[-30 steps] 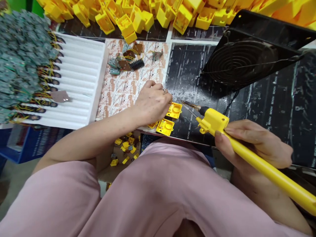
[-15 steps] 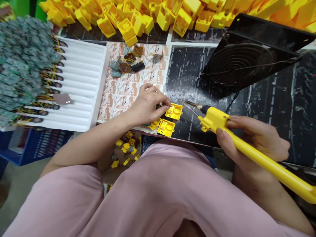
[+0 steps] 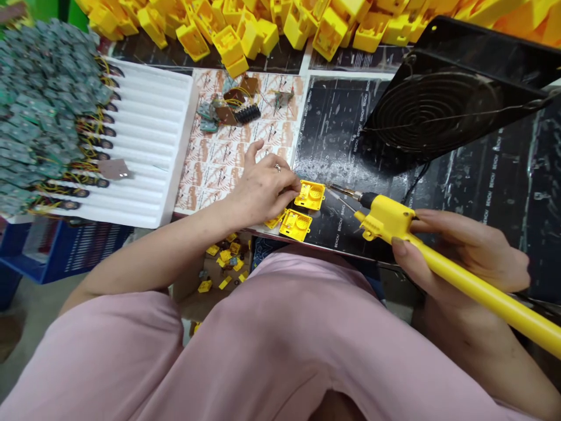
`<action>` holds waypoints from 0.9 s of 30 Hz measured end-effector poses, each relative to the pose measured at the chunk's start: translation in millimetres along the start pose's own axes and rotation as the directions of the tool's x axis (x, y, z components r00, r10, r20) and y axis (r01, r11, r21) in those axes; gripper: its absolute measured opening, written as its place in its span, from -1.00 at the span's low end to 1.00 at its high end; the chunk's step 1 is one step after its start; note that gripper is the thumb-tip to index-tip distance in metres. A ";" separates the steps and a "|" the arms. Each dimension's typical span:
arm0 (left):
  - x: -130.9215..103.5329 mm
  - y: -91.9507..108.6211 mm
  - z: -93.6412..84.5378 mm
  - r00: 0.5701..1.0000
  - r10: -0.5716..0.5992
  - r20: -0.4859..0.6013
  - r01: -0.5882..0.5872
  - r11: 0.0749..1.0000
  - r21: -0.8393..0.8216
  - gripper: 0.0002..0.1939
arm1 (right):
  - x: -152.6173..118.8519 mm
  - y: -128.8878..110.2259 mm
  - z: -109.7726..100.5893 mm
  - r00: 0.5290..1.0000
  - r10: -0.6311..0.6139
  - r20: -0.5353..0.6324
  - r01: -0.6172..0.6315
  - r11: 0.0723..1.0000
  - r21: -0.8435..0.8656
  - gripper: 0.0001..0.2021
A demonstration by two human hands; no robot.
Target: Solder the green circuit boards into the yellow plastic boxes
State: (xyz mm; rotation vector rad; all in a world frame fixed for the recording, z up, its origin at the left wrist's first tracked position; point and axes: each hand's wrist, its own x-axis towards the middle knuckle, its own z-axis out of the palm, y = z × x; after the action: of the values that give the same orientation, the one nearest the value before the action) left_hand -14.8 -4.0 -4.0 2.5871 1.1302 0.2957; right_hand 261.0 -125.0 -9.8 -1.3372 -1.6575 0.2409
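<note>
My left hand (image 3: pixel 264 190) has thumb and fingers pinched together at the left edge of a small yellow plastic casing (image 3: pixel 310 195); what lies between the fingertips is hidden. A second yellow casing (image 3: pixel 296 225) lies just below the first, open side up. Partly under my left hand, another yellow piece (image 3: pixel 275 221) shows. My right hand (image 3: pixel 475 251) is closed around the yellow handle of a soldering iron (image 3: pixel 390 219). Its metal tip and a thin feed tube beneath point left, the tip close to the upper casing's right edge.
A black fan (image 3: pixel 432 111) stands at the right. At the left, a white foam tray (image 3: pixel 149 128) bears piled, wired grey parts (image 3: pixel 48 111). Loose wired boards (image 3: pixel 228 114) lie on the printed sheet. Yellow housings (image 3: pixel 245 35) are heaped along the back. Below is a box with yellow pieces (image 3: pixel 225 257).
The soldering iron and my right hand have shifted slightly right and down in the view. My left hand's fingertips stay beside the upper casing, its raised finger now standing further out.
</note>
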 end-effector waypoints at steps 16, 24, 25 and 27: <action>4.5 3.6 7.4 0.989 0.146 0.033 -0.150 0.964 0.221 -0.71 | 23.4 -6.6 14.2 0.894 -0.402 0.199 0.361 0.908 0.215 -0.72; 6.6 5.2 6.0 0.989 0.133 0.059 -0.143 0.967 0.209 -0.66 | 29.3 -6.6 -3.4 0.878 -0.364 0.311 0.341 0.932 0.127 -0.87; 7.1 5.8 5.1 0.990 0.123 0.066 -0.134 0.970 0.203 -0.67 | 26.1 -3.7 -6.3 0.907 -0.318 0.277 0.303 0.948 0.097 -0.85; 8.4 6.4 3.4 0.990 0.113 0.081 -0.128 0.971 0.203 -0.67 | 19.1 3.3 -8.5 0.953 -0.238 0.189 0.232 0.971 0.055 -0.90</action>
State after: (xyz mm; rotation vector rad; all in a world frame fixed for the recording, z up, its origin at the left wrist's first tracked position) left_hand -3.9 -2.6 -4.4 2.8313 1.0314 0.1191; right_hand 270.7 -111.1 2.9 -1.1070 -1.9515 0.2621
